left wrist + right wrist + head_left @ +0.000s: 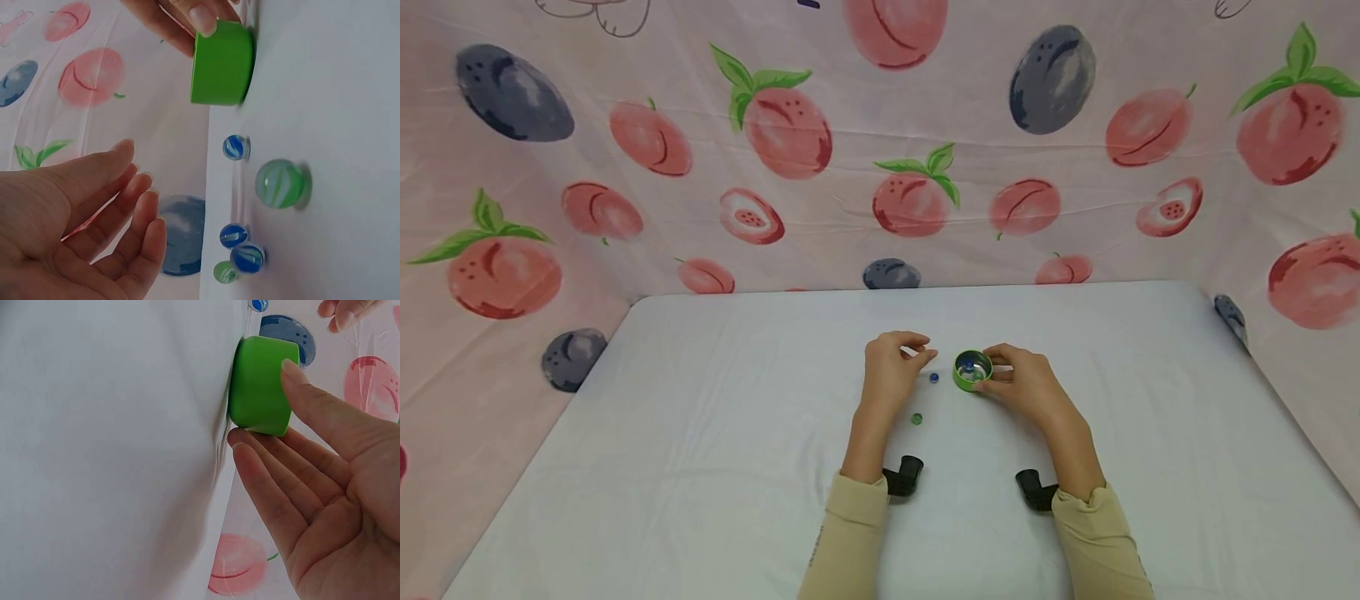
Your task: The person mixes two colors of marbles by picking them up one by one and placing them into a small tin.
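A small green round tin (961,383), shiny inside, stands upright on the white table, with a blue marble (968,367) visible in it. My right hand (1024,379) grips the tin by its side, thumb and fingertips against the wall (262,384). Left of it, my left hand (891,367) hovers above the table with loosely bent fingers; the left wrist view shows nothing between them. Near the tin lies a blue marble (934,378), and closer to me a green marble (917,419). More blue marbles (248,258) and a small green marble (225,272) appear in the left wrist view.
Black angular pieces sit at both wrists, one at the left (904,477) and one at the right (1037,492). Behind the white-covered table (715,433) hangs a fruit-print cloth (820,208), which also runs along both sides.
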Tool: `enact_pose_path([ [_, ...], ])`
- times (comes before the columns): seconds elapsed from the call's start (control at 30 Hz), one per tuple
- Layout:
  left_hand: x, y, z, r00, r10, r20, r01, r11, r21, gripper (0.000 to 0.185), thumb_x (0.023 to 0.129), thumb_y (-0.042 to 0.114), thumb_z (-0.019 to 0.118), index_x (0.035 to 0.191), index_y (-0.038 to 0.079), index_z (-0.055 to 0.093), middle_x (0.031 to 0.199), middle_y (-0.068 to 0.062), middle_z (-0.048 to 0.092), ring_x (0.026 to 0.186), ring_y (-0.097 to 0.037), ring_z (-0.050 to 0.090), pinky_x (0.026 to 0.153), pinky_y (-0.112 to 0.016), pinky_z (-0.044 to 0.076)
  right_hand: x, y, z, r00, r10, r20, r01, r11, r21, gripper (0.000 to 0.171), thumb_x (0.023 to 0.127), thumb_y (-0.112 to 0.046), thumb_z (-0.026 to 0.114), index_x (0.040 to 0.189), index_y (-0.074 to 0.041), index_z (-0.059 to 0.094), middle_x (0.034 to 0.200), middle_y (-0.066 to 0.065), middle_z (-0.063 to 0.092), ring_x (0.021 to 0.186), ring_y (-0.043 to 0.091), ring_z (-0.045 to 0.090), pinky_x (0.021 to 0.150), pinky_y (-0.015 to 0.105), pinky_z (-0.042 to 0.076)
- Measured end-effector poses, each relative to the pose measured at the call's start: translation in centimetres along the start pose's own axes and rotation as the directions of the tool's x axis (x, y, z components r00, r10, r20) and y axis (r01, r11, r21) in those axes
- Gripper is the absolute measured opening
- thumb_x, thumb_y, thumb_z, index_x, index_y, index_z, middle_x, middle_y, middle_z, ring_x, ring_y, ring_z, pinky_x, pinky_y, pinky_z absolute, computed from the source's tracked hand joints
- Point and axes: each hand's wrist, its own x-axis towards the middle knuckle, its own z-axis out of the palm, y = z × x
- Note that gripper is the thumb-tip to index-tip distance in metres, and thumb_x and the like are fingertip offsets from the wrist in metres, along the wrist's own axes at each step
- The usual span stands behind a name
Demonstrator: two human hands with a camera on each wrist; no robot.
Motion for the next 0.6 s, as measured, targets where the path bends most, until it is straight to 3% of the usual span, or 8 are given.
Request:
enact_pose_path([
  [0.3, 0.0, -0.4, -1.3, 0.999, -0.040, -0.022, 0.040, 0.999, -0.012, 0.021, 0.091, 0.005, 0.082, 0.110, -0.003, 0.080, 0.096, -0.014, 0.075, 0.077, -0.023, 0.066, 0.063, -0.024, 0.050, 0.0, 0.1, 0.0, 1.000, 0.005, 0.009, -0.005, 1.000, 0.008, 0.051, 0.092, -0.007, 0.082, 0.134, 0.011, 0.060, 0.132, 0.031, 0.067, 0.119, 0.043, 0.070, 0.102, 0.053, 0.055],
  [0.6, 0.2, -0.9, -2.3, 0.994, -0.105, -0.033, 0.105, 0.994, 0.007, 0.021, 0.092, 0.007, 0.082, 0.112, -0.001, 0.080, 0.102, -0.014, 0.076, 0.083, -0.025, 0.067, 0.070, -0.026, 0.051, -0.1, 0.1, -0.1, 1.000, 0.001, 0.008, -0.001, 1.000, 0.012, 0.051, 0.092, -0.007, 0.082, 0.134, 0.011, 0.061, 0.135, 0.030, 0.066, 0.120, 0.042, 0.070, 0.103, 0.053, 0.054],
])
